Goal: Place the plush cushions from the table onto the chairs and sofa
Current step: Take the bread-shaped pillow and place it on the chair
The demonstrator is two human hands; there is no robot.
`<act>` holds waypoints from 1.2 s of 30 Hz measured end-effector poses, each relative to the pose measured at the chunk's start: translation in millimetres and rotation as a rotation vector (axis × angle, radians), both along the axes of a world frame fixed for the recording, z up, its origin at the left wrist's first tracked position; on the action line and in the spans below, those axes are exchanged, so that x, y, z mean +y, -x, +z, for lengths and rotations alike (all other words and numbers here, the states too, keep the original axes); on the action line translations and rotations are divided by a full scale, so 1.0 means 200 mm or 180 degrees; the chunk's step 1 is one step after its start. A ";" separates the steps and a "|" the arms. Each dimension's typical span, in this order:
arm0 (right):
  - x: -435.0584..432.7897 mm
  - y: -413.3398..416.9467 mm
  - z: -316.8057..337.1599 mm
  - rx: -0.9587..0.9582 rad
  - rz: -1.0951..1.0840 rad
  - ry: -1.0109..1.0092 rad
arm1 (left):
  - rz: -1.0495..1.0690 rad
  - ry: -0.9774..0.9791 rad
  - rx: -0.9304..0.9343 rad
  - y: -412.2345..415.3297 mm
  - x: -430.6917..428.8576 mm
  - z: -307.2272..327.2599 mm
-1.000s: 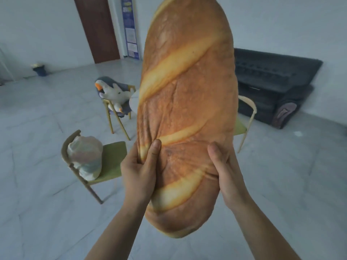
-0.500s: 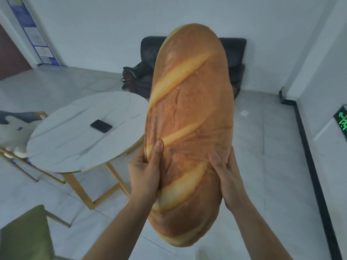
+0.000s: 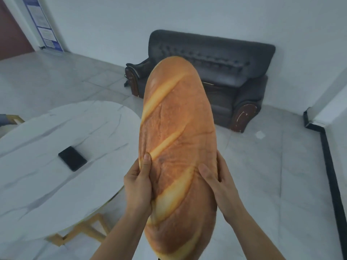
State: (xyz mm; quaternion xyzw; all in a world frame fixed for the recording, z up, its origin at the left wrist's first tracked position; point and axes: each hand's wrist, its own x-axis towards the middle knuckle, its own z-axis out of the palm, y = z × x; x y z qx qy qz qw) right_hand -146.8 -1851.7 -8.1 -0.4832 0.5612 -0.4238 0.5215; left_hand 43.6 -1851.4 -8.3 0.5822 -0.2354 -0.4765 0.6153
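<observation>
Left hand [image 3: 138,186] and right hand [image 3: 221,186] gripping bread-loaf plush cushion [image 3: 177,139] low at centre frame, thumbs pressing front, long axis upright, top pointing toward black sofa [image 3: 234,72] upper right, seemingly next target; marble table [image 3: 56,147] lying left.

black flat device [image 3: 72,158]; blue poster [image 3: 44,29] beside brown door [image 3: 11,34]; white scrap [image 3: 260,135] on floor [image 3: 281,175]
</observation>
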 end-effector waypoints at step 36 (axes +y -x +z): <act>-2.67 0.29 -1.94 0.1684 0.1288 -0.1964 | 0.0096 -0.2393 -0.0699 0.58 -2.28 -2.08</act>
